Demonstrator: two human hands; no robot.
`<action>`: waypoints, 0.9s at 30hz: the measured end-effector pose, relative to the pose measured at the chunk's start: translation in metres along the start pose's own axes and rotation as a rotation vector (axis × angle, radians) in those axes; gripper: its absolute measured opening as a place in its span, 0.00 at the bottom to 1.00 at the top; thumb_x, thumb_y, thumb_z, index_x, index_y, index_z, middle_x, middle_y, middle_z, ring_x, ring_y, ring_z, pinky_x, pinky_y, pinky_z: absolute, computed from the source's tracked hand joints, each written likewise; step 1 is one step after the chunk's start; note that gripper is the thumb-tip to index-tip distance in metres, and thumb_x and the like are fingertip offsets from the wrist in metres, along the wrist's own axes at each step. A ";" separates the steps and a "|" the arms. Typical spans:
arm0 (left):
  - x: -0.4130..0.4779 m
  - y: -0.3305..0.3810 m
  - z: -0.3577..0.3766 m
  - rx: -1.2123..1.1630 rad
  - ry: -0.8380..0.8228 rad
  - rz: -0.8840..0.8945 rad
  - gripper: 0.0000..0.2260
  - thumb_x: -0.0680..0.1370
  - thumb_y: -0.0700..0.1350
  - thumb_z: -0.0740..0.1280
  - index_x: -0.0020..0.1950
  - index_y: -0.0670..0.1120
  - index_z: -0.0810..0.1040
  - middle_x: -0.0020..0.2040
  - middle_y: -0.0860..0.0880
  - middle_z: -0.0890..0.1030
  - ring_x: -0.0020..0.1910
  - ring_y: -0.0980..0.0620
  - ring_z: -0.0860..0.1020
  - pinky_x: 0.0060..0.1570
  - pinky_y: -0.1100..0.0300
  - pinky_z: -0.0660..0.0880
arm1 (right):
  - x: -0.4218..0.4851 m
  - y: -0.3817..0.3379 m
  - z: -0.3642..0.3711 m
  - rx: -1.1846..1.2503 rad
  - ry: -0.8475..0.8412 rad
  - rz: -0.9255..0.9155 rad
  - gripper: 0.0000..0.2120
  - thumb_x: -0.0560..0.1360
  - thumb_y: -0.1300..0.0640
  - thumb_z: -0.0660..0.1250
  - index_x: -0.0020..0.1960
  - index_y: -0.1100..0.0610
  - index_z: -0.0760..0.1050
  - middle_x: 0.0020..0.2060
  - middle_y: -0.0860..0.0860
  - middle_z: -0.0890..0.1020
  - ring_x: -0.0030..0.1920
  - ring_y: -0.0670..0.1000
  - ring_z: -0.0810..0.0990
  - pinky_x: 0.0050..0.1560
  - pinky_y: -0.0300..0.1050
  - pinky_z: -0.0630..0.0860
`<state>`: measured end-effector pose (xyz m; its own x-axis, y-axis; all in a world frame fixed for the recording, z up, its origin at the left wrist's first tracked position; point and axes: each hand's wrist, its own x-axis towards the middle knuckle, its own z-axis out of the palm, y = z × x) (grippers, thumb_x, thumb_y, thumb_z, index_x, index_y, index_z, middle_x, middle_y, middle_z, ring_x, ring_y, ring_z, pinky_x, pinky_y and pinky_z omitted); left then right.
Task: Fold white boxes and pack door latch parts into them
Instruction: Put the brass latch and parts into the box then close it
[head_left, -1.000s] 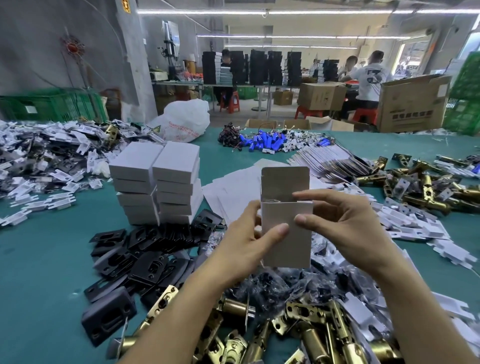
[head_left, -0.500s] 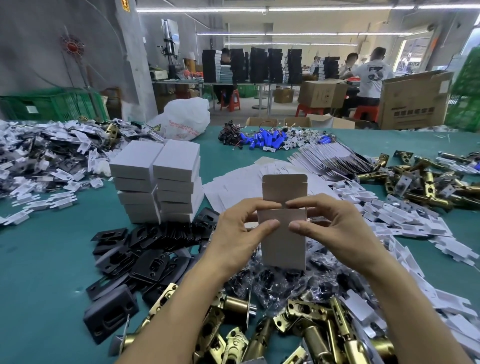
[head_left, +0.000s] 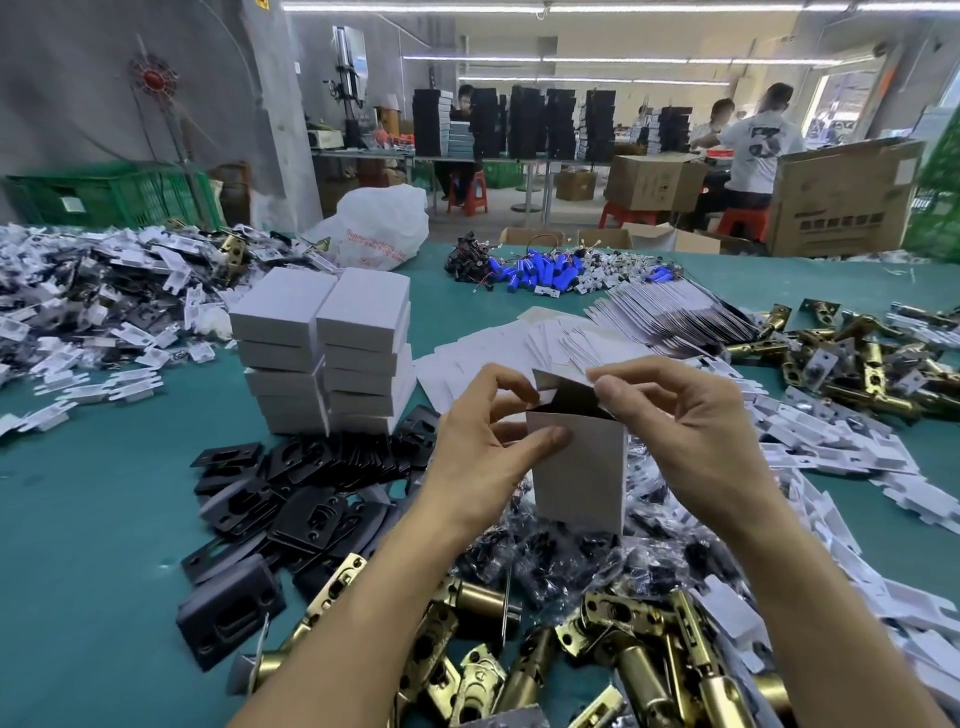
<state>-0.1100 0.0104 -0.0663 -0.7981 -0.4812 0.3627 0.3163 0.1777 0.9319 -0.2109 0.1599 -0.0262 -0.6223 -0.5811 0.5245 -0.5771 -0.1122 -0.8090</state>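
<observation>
White box (head_left: 582, 478) stands upright in the air, held by both hands above the middle of the table (head_left: 78, 519), toward its near edge. Its top is open and the inside shows dark. The left grip (head_left: 483, 447) grasps the box at its upper left corner, thumb pressed flat on the front face and fingers curled behind. The right grip (head_left: 691, 431) pinches the top flap (head_left: 566, 387) between thumb and forefinger; the flap is tilted over the opening.

Directly under the box lies a heap of small clear bags (head_left: 561, 561) with dark parts inside. Brass latches (head_left: 639, 654) are piled along the near edge. Black plates (head_left: 306, 499) are spread to the left of the hands, touching the foot of two stacks of closed white boxes (head_left: 322, 358). Flat unfolded box blanks (head_left: 670, 317) fan out behind the held box. White card pieces (head_left: 831, 441) run down the right side, with more brass latches toward the right edge. Blue cylinders (head_left: 540, 270) and a white plastic bag (head_left: 379, 228) sit near the far edge.
</observation>
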 end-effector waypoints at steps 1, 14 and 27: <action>0.000 0.000 0.000 -0.016 0.006 -0.007 0.13 0.74 0.40 0.77 0.48 0.54 0.76 0.54 0.45 0.85 0.51 0.45 0.85 0.46 0.55 0.81 | 0.000 0.001 -0.001 -0.024 0.005 0.002 0.05 0.74 0.55 0.71 0.49 0.48 0.83 0.43 0.44 0.86 0.46 0.44 0.84 0.49 0.45 0.81; 0.000 0.005 0.002 -0.006 0.074 -0.035 0.09 0.78 0.49 0.72 0.51 0.61 0.75 0.49 0.43 0.86 0.48 0.42 0.85 0.48 0.42 0.83 | 0.001 -0.006 -0.004 -0.149 -0.058 -0.003 0.11 0.73 0.67 0.72 0.45 0.51 0.84 0.42 0.44 0.85 0.47 0.41 0.83 0.48 0.37 0.81; 0.002 0.005 0.000 0.007 0.057 -0.063 0.12 0.82 0.42 0.67 0.45 0.58 0.82 0.48 0.47 0.84 0.47 0.49 0.83 0.42 0.49 0.84 | 0.000 0.004 -0.005 -0.257 -0.059 -0.056 0.08 0.72 0.60 0.74 0.48 0.48 0.84 0.46 0.42 0.84 0.46 0.43 0.82 0.46 0.45 0.81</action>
<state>-0.1099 0.0107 -0.0611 -0.7857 -0.5395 0.3025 0.2629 0.1515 0.9529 -0.2161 0.1631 -0.0282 -0.5579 -0.6269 0.5438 -0.7296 0.0583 -0.6814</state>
